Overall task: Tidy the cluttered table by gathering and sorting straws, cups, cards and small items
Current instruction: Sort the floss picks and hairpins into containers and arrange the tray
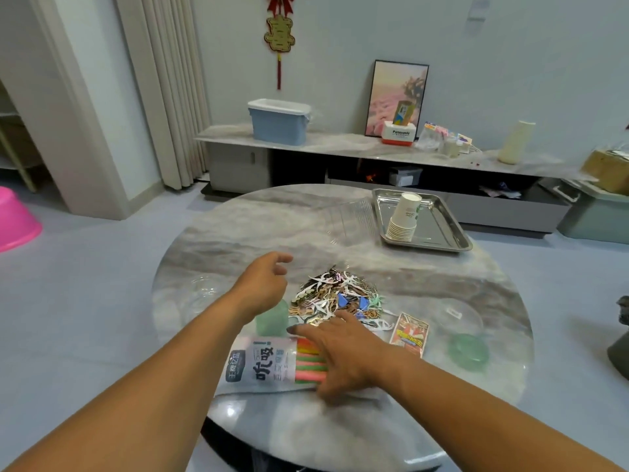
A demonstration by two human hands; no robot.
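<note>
The right hand lies flat, fingers spread, on the straw pack near the round bench's front edge. The left hand hovers loosely curled and holds nothing, over bare marble left of the cutout pile. Stacked cups sit in a tray at the far right rim; a card lies beside the pile.

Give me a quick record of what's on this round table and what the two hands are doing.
Table: round marble top
Left hand: raised over the table, fingers loosely curled, holding nothing
Right hand: flat on the straw packet
Centre: pile of small cutouts
Beside pile: card
Far right: stack of paper cups on metal tray
Near right: green lid
</note>
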